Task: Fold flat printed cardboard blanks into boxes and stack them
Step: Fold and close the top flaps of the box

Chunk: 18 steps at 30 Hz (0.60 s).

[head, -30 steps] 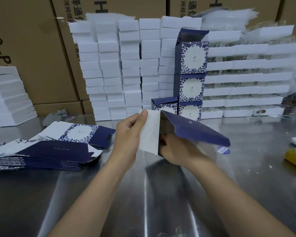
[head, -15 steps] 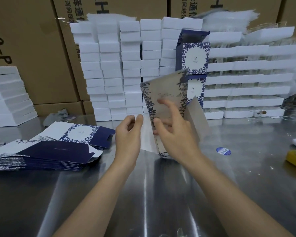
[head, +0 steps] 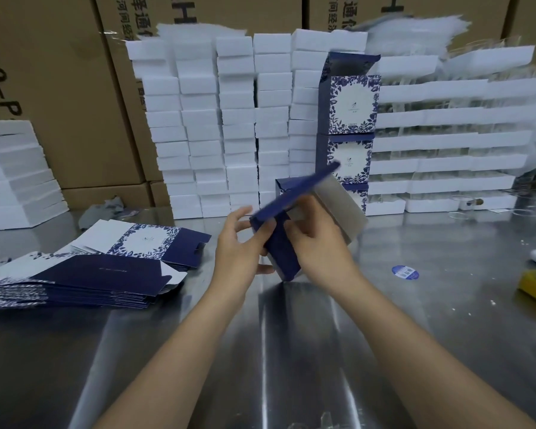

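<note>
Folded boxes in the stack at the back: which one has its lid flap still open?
The top box: its dark blue flap stands up, while the box beneath it is covered by the one above.

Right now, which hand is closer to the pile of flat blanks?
Left. The left hand is just right of the pile of flat blanks; the right hand is farther right, beyond the box.

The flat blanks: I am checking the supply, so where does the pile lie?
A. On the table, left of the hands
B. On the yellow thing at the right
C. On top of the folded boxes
A: the pile of flat blanks lies on the steel table, left of the left hand.
</note>
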Available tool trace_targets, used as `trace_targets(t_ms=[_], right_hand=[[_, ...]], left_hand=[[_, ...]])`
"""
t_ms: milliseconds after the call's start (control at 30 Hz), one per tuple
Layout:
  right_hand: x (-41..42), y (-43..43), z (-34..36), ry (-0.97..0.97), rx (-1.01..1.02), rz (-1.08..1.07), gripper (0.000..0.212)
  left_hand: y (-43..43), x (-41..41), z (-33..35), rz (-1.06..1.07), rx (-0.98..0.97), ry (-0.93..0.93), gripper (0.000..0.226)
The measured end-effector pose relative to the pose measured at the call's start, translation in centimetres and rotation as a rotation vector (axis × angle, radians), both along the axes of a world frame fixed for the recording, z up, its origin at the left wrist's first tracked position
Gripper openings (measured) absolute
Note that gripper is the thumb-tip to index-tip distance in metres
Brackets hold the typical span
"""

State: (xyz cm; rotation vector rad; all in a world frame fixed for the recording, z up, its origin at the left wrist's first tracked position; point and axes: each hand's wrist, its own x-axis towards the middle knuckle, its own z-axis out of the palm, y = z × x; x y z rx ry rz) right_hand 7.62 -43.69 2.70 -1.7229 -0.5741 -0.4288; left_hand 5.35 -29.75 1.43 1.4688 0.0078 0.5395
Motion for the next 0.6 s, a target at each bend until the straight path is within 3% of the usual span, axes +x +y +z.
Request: trace_targets(t_ms=[33,133,300,400,467,533,600], right_hand=[[0.3,0.0,-0.1,0.037,-0.032,-0.018,0.021],[0.5,-0.1,-0.4,0.039,-0.111,-0.07,0.013],[-0.4,0.5,-0.7,-0.214,-0.231,-0.081,0.023],[-1.1,1.1,-0.7,-0.363,-0.266,-0.103,0.004],[-1.9,1.9,-1.1,-0.373,-0.29,-0.112,0.028],[-3.0,2.8,-1.5,-0.207,-0.314,-0.054,0.053],[-3.4,3.5,-2.0,0.022,-0.242,0.058,0.063]], left_hand=[[0.0,0.1,0.1,-0.002,0.028,0.005,0.024],[0.1,0.2,-0.1,0.014,0.06,-0.01,0.026],[0.1,0.3,-0.6,0.088,0.007,-0.06,0.014],[0.5,0.4,-0.6,0.101,-0.077,-0.04,0.014],[0.9,0.5,-0.6,0.132,-0.176,-0.011,0.009],[1.3,0.6,-0.5,0.197,-0.28,0.027,0.005],[1.4,0.6,-0.2,0.211,-0.41,0.08,0.014]])
